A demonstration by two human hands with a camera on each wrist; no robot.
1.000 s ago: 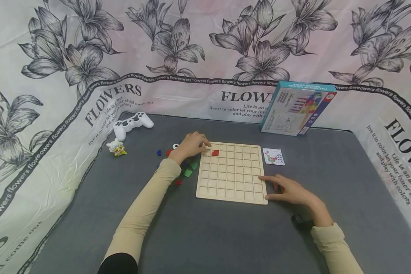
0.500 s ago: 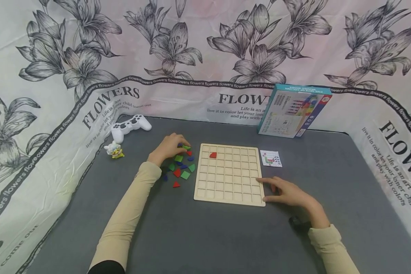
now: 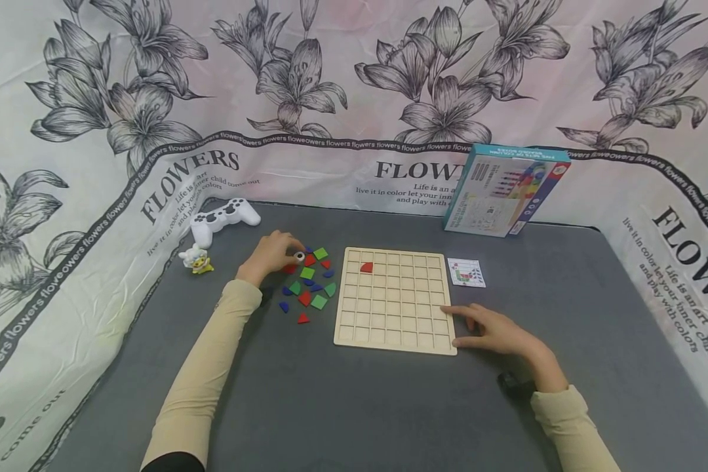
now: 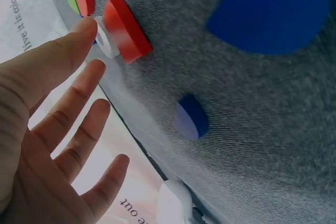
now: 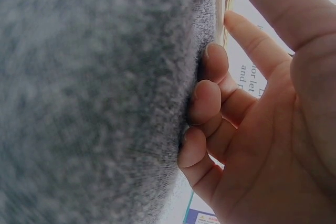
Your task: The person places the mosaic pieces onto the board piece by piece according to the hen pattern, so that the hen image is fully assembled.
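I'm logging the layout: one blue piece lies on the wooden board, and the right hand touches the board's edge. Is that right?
Not quite: the one piece on the wooden board is red, not blue, as the head view shows. The right hand does touch the board's edge.

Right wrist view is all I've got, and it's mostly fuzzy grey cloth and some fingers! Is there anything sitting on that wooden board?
Observer: Yes, one red piece sits on the wooden board, near its far left corner.
Operator: Cool! And what's happening over on the left?
Observer: The left hand has its fingertips at a small white ring; I can't tell whether it grips it.
Operator: Okay! Is anything lying next to the board on the right?
Observer: Yes, a small printed card lies just off the board's right edge, toward the far end.
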